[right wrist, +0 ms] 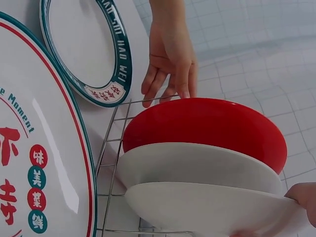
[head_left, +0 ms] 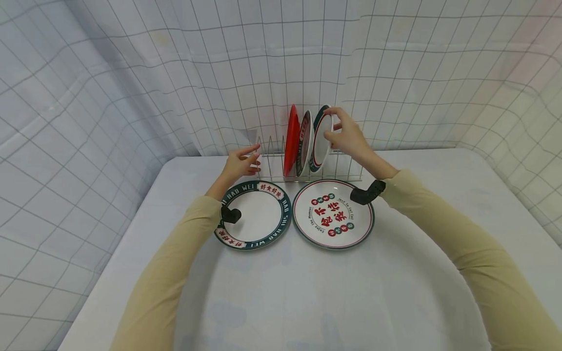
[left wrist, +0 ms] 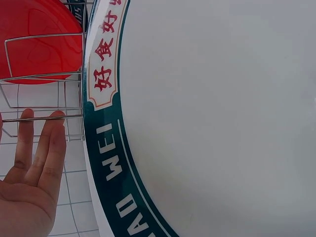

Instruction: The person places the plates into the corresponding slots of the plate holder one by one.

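A wire dish rack [left wrist: 74, 116] stands at the back of the table. In it, a red plate [head_left: 291, 141], a white plate with a dark patterned rim [head_left: 304, 146] and a white plate with a green rim [head_left: 324, 141] stand on edge, side by side. My right hand [head_left: 349, 139] pinches the upper right edge of the green-rimmed plate, the rightmost one. At the rack's left end, my left hand [head_left: 237, 165] has its fingertips and thumb at the end wire. White undersides show in the right wrist view.
In front of the rack, a green-rimmed plate [head_left: 259, 214] lies flat on the left. Close beside it on the right lies a plate with red lettering [head_left: 355, 214]. A grid-patterned curtain [head_left: 210, 87] hangs behind and along both sides of the white table [head_left: 307, 297].
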### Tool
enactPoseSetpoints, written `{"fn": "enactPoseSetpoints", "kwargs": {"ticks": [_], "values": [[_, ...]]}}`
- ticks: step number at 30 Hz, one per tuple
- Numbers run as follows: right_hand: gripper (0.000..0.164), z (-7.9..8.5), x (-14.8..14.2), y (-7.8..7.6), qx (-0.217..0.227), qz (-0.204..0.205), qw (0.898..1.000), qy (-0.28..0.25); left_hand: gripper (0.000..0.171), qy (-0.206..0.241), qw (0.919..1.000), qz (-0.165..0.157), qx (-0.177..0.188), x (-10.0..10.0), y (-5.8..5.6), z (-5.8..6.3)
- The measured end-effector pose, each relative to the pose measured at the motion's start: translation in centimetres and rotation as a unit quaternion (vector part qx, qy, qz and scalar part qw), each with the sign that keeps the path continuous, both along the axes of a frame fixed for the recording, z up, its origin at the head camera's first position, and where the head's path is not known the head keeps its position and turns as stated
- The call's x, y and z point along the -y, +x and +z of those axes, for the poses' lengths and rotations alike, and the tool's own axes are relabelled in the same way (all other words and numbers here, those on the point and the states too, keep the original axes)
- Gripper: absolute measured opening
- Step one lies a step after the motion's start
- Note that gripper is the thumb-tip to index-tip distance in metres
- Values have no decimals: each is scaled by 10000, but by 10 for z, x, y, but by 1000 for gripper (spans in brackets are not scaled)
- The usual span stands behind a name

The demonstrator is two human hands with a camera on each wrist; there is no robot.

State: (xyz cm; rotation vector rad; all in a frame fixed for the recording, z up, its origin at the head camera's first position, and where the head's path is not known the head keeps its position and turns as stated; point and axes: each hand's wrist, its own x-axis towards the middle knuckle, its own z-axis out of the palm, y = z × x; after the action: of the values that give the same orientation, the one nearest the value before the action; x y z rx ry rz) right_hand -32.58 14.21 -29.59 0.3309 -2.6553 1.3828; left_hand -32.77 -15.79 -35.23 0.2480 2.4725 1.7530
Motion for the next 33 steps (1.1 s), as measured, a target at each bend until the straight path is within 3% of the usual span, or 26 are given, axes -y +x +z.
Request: {"fn": "enactPoseSetpoints", "kwargs": {"ticks": [33], "values": [[60,-18,8,-4,-63,108,9997,194,43,82,10000,-13,-14,-2,4,4]]}}
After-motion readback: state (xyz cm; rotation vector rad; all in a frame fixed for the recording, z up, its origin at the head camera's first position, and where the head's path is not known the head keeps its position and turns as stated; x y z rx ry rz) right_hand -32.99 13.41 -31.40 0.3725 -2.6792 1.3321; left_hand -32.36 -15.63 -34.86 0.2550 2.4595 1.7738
